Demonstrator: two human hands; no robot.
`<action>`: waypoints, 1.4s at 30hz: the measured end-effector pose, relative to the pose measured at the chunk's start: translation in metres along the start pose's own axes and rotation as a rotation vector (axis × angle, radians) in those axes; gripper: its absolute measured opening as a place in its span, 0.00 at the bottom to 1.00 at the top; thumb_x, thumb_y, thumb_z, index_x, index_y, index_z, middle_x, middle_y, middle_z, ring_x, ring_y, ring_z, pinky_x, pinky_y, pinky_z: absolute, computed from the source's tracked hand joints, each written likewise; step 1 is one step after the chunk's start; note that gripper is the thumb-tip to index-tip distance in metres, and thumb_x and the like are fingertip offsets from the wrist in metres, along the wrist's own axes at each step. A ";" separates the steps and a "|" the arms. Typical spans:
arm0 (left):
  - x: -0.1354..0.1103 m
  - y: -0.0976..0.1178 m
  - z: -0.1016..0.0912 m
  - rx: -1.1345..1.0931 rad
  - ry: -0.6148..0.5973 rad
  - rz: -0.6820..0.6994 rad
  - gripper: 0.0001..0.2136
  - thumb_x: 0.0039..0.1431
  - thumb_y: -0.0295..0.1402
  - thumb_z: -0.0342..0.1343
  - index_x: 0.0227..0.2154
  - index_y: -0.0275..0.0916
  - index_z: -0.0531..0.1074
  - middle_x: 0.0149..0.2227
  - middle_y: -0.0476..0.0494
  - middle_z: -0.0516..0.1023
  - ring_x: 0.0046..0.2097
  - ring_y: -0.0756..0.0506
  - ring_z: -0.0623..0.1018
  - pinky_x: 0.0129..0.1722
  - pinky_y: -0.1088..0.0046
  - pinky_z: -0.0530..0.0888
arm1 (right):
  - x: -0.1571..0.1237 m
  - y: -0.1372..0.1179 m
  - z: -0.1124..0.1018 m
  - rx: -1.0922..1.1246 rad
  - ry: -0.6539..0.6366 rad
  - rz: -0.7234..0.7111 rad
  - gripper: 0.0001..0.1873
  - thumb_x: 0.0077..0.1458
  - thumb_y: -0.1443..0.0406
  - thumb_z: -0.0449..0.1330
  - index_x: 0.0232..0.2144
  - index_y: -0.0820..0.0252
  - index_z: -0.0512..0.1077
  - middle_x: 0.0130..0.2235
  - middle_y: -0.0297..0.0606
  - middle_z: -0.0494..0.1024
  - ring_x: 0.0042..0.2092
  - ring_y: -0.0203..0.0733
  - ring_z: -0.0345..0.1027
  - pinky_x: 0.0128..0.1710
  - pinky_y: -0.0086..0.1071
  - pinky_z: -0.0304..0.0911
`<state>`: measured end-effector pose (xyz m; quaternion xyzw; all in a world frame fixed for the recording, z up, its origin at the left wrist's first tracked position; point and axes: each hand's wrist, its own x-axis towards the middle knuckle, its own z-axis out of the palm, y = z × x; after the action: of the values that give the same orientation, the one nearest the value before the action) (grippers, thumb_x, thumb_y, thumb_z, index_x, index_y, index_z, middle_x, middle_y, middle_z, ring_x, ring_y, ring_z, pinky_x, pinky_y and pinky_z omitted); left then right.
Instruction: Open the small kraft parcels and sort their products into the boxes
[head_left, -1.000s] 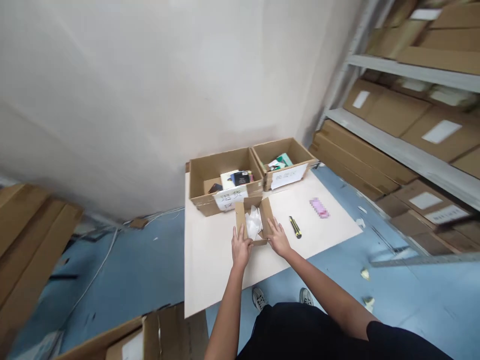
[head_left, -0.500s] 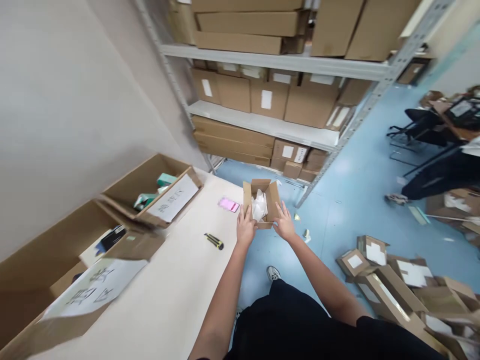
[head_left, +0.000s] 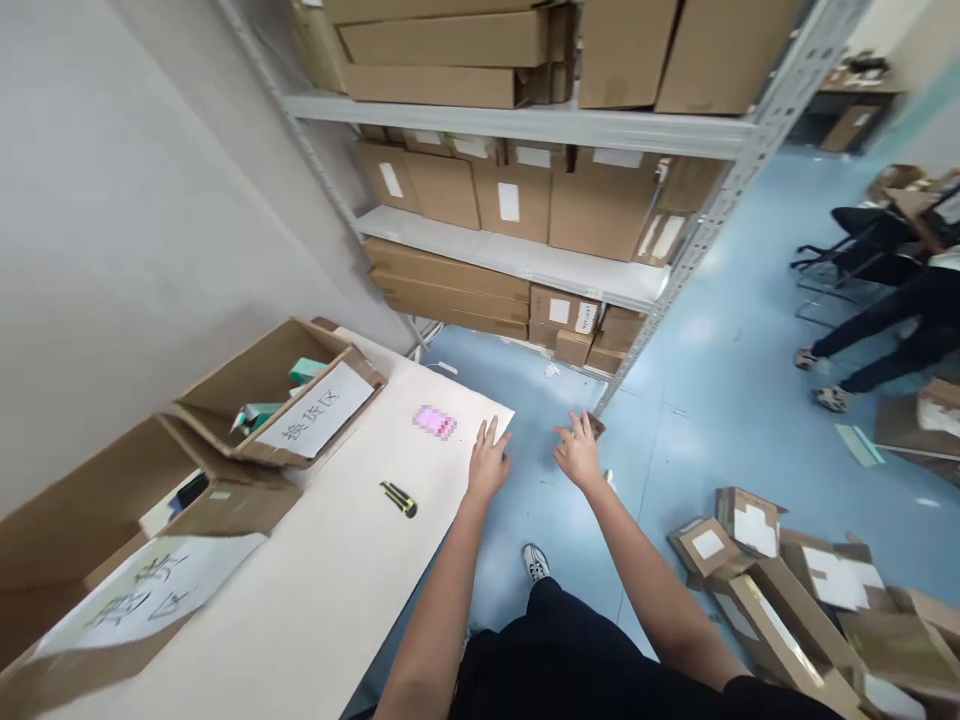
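Note:
My left hand (head_left: 489,460) is open, fingers spread, over the table's right corner, with nothing in it. My right hand (head_left: 578,452) is open too, out over the blue floor. Just behind its fingers a brown piece of the small cardboard box (head_left: 597,425) shows; the rest is hidden, and I cannot tell whether it rests on the floor. On the white table (head_left: 330,570) lie a yellow-and-black utility knife (head_left: 399,499) and a pink, blurred phone (head_left: 434,422), both left of my left hand.
Two open cartons with paper labels, one box (head_left: 352,375) behind the other (head_left: 247,490), line the table's left side. A metal shelf rack (head_left: 555,270) of cartons stands ahead. Discarded boxes (head_left: 780,600) are piled on the floor at right. A person's legs (head_left: 885,340) show farther right.
Both hands have let go of the small open cardboard box and moved apart. The box has dropped away behind my right hand. The view has shifted slightly.

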<state>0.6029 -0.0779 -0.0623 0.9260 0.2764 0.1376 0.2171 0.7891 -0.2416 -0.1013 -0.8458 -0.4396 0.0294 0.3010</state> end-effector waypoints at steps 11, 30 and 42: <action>-0.207 -0.075 -0.087 0.002 0.450 -0.494 0.22 0.65 0.31 0.56 0.61 0.47 0.73 0.71 0.40 0.66 0.73 0.33 0.63 0.69 0.45 0.68 | -0.009 -0.178 0.088 0.273 -0.299 -0.516 0.24 0.59 0.69 0.61 0.58 0.56 0.76 0.74 0.46 0.57 0.77 0.62 0.42 0.70 0.61 0.55; -0.798 0.013 -0.105 0.017 0.994 -1.413 0.27 0.65 0.35 0.58 0.67 0.44 0.68 0.71 0.37 0.67 0.71 0.37 0.66 0.71 0.55 0.65 | -0.478 -0.520 0.187 0.471 -0.925 -1.521 0.27 0.61 0.65 0.59 0.62 0.56 0.71 0.72 0.50 0.61 0.73 0.60 0.52 0.70 0.59 0.57; -0.989 0.075 -0.027 -0.048 1.327 -1.936 0.26 0.65 0.35 0.57 0.66 0.44 0.69 0.68 0.38 0.71 0.70 0.38 0.69 0.70 0.54 0.66 | -0.692 -0.607 0.221 0.343 -1.295 -1.895 0.30 0.62 0.65 0.61 0.66 0.55 0.69 0.73 0.48 0.57 0.74 0.58 0.49 0.71 0.56 0.54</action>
<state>-0.1743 -0.6911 -0.1362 0.0719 0.9217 0.3761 0.0620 -0.1444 -0.3993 -0.1054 0.0474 -0.9587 0.2786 0.0318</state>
